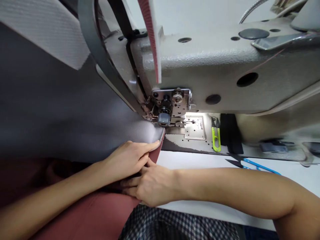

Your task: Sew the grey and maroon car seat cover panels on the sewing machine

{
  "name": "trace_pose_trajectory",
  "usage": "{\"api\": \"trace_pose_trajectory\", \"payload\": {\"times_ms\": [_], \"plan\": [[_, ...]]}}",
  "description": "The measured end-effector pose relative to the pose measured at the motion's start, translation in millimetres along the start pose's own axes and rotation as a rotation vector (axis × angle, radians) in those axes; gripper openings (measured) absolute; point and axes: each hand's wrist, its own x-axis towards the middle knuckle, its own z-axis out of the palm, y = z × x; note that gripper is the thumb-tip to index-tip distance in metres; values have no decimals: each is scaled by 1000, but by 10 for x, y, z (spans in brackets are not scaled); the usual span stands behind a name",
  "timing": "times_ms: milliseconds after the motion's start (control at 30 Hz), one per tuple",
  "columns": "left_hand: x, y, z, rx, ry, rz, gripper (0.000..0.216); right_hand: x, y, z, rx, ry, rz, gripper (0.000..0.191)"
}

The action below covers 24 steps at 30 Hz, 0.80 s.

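Note:
My left hand (130, 156) lies on the grey fabric (65, 113), its fingers pressed together along the seam edge and pinching it. My right hand (150, 185) sits just below, fingers curled on the dark red fabric (97, 213) under the grey layer. Both hands hold the layered edge a short way in front of the sewing machine's presser foot (163, 120). The grey fabric rises up and left, over the machine head (225, 66).
A green thread snip (216, 136) lies on the machine bed right of the needle plate (196, 128). Blue-handled scissors (255, 165) rest on the white table (205, 163). A red-and-white strap (152, 40) hangs down the machine head. Checked cloth (175, 226) is at the bottom.

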Motion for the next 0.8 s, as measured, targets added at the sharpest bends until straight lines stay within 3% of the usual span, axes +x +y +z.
{"api": "trace_pose_trajectory", "payload": {"times_ms": [367,467,633,800], "plan": [[164,129,-138,147,-7,-68,50,-53,226,0,-66,11,-40,39],[187,161,-154,234,-48,-98,52,-72,174,-48,-93,54,-17,36],[175,120,-136,276,-25,-54,58,-173,-77,-71,-129,133,175,20],[175,136,-119,180,-42,-36,48,-265,-24,7,-176,192,161,24]]}}
